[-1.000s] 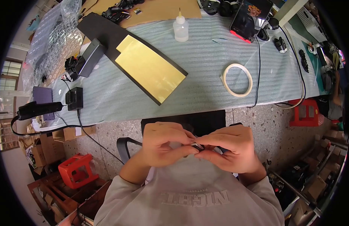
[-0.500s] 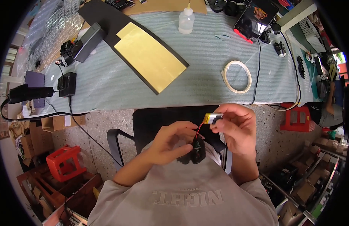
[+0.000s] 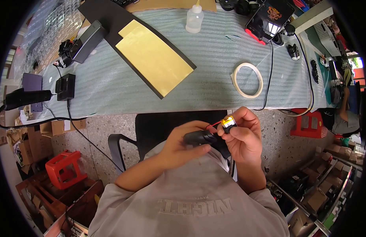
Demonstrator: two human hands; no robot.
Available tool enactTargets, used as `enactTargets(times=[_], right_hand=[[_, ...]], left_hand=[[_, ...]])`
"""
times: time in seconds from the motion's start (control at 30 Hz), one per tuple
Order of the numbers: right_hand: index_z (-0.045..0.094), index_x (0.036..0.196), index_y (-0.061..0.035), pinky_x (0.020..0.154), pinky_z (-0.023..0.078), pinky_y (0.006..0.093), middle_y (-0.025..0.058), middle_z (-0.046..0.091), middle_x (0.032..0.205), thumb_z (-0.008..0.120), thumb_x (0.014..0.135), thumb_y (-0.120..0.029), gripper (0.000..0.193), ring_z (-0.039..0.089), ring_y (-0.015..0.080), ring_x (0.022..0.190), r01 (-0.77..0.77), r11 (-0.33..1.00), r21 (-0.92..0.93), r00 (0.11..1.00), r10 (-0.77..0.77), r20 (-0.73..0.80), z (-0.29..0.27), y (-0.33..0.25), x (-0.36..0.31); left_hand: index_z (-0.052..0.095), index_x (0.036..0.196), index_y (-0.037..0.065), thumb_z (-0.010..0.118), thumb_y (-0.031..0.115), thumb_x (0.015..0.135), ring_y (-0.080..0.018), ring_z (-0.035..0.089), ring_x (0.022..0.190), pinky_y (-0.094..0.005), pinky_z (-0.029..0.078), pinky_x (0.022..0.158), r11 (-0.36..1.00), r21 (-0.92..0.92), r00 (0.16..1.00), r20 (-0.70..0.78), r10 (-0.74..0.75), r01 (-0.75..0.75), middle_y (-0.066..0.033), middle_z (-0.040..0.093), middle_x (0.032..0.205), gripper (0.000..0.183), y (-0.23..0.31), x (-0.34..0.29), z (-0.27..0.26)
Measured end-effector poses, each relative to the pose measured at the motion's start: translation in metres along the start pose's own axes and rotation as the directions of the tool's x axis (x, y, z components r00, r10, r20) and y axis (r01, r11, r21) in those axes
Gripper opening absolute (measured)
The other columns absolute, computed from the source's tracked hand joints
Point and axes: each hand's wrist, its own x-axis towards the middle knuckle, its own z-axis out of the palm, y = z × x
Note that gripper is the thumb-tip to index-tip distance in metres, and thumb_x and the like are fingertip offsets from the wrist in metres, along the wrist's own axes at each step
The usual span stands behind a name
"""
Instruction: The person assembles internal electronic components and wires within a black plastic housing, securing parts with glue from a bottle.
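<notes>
My left hand is closed round a small black plastic housing, its smooth rounded side turned up. Between the thumb and fingers of my right hand is a small silver pouch battery with yellow tape at one end and something dark at its lower edge. A thin red wire runs from the battery toward the housing; where it joins is hidden. Both hands are over my lap, in front of the table edge, close to each other.
On the foam-covered table lie a yellow sheet on a black board, a tape roll and a squeeze bottle. A tablet stands back right. Cables hang over the edge; red stools stand on the floor.
My left hand has turned the housing from its open side showing parts to its smooth side, raising it slightly. My right hand has tilted the battery and moved a little nearer my body's midline.
</notes>
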Motion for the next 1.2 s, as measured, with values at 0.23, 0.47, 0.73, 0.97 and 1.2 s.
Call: enactTargets(times=[0.23,0.47,0.73,0.97,1.2], right_hand=[[0.056,0.086,0.0021,0.059,0.059,0.0303,0.0194,0.069,0.081,0.065,0.084,0.004,0.010,0.070,0.0240,0.066,-0.082,0.996,0.040,0.991,0.077,0.106,-0.014,0.003,-0.010],[0.058,0.101,0.0038,0.064,0.059,0.0286,0.0175,0.068,0.087,0.062,0.089,0.001,0.013,0.070,0.0222,0.071,-0.238,0.934,0.265,0.971,0.231,0.057,0.003,-0.001,-0.011],[0.055,0.129,0.0027,0.080,0.058,0.0258,0.0190,0.066,0.112,0.050,0.097,-0.001,0.032,0.069,0.0257,0.094,-0.401,0.738,0.543,0.915,0.346,0.206,0.028,0.007,-0.033],[0.045,0.135,-0.0002,0.086,0.058,0.0274,0.0187,0.061,0.117,0.050,0.097,0.003,0.039,0.066,0.0290,0.106,-0.516,0.784,0.345,0.829,0.358,0.429,0.026,0.000,-0.039],[0.045,0.130,0.0001,0.084,0.058,0.0295,0.0210,0.061,0.116,0.053,0.095,0.002,0.036,0.068,0.0289,0.101,-0.556,0.747,0.364,0.806,0.378,0.455,0.018,-0.009,-0.035]], left_hand=[[0.063,0.113,0.001,0.073,-0.002,0.084,-0.0140,0.062,0.104,-0.0289,0.048,0.091,0.994,-0.100,0.981,-0.182,-0.066,0.048,-0.0109,0.064,0.119,0.031,-0.013,-0.004,-0.015],[0.061,0.114,0.002,0.083,0.007,0.074,-0.0201,0.067,0.090,-0.0302,0.054,0.080,0.846,0.497,0.892,-0.269,0.364,-0.195,-0.0134,0.066,0.111,0.046,-0.008,0.001,-0.007],[0.067,0.099,0.000,0.083,0.001,0.060,-0.0273,0.068,0.079,-0.0344,0.055,0.070,0.142,0.956,0.620,0.051,0.783,-0.258,-0.0099,0.069,0.090,0.041,0.013,0.018,0.001],[0.057,0.120,-0.003,0.076,-0.003,0.069,-0.0275,0.067,0.090,-0.0352,0.053,0.076,0.792,0.543,0.887,-0.171,0.429,-0.278,-0.0157,0.065,0.100,0.054,0.030,0.003,0.003],[0.052,0.128,0.002,0.073,-0.002,0.078,-0.0231,0.063,0.097,-0.0316,0.050,0.079,0.949,0.242,0.979,0.042,0.197,-0.202,-0.0129,0.060,0.104,0.055,0.016,0.018,-0.010]])
